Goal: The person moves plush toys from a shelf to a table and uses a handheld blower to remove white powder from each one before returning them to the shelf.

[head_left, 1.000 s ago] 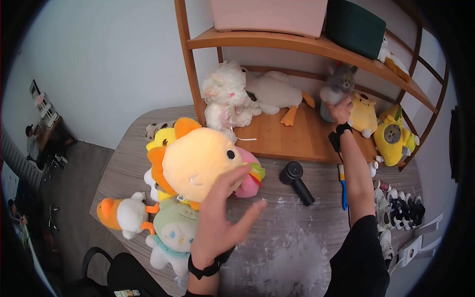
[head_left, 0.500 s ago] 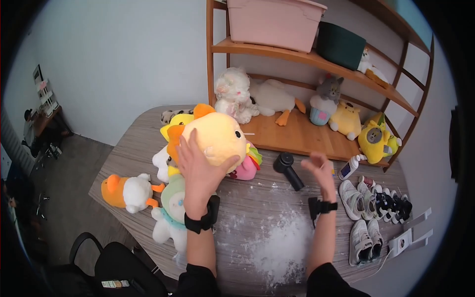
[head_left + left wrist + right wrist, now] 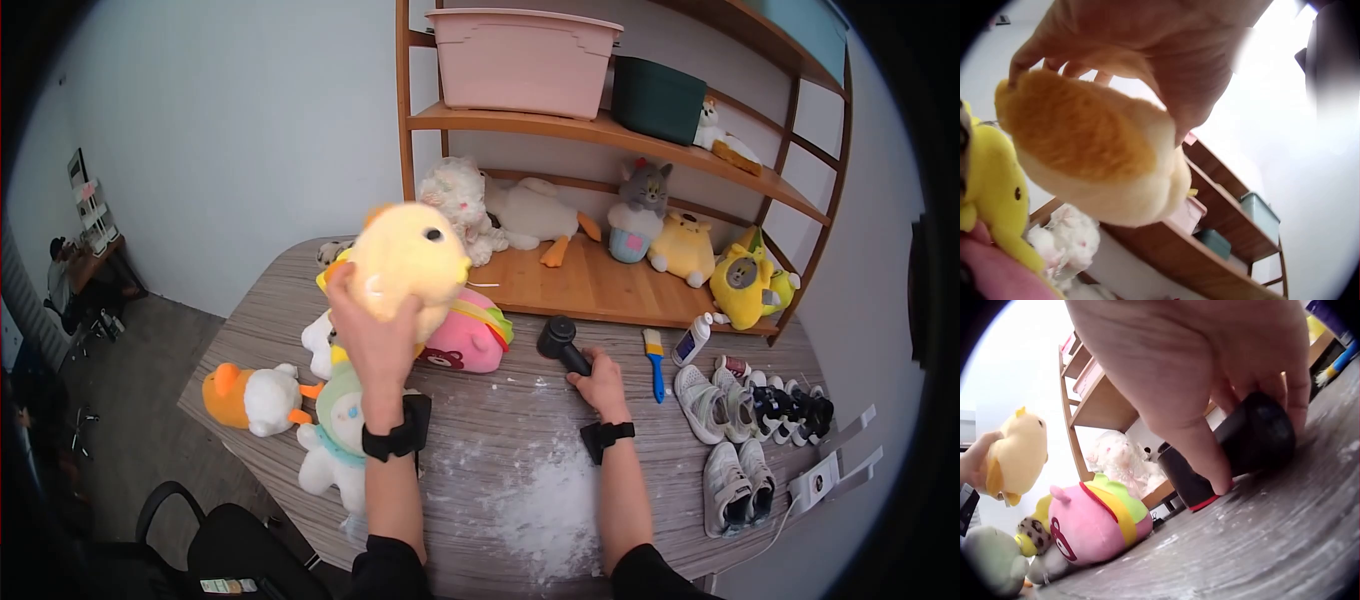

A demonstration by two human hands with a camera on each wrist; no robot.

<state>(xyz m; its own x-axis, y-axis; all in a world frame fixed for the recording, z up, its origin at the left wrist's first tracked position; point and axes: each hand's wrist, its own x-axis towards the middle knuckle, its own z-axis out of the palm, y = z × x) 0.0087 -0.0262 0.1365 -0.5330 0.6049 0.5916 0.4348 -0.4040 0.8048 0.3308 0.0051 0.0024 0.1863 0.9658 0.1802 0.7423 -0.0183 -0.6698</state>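
A pale yellow chick plush [image 3: 400, 262] is gripped from behind by my left hand [image 3: 378, 345], above the pile of plush toys. The left wrist view shows the thumb and fingers around its body [image 3: 1104, 150], which has an orange-brown patch. On the table, my right hand [image 3: 600, 385] holds the handle of a black device [image 3: 558, 338] with a round head. In the right wrist view the thumb and fingers of that hand [image 3: 1204, 381] straddle the black handle [image 3: 1260, 434]. A pink plush [image 3: 470, 335] lies between the two hands.
White powder [image 3: 550, 515] covers part of the table. A blue brush [image 3: 655, 366], a white bottle [image 3: 692, 340] and several shoes [image 3: 728, 480] are at the right. Behind stands a wooden shelf [image 3: 580, 285] with plush toys and bins. An orange-and-white plush [image 3: 268, 398] lies at the left.
My right hand has come down from the grey cat plush on the shelf to the black device and taken hold of it. My left hand has gripped the chick plush and raised it slightly.
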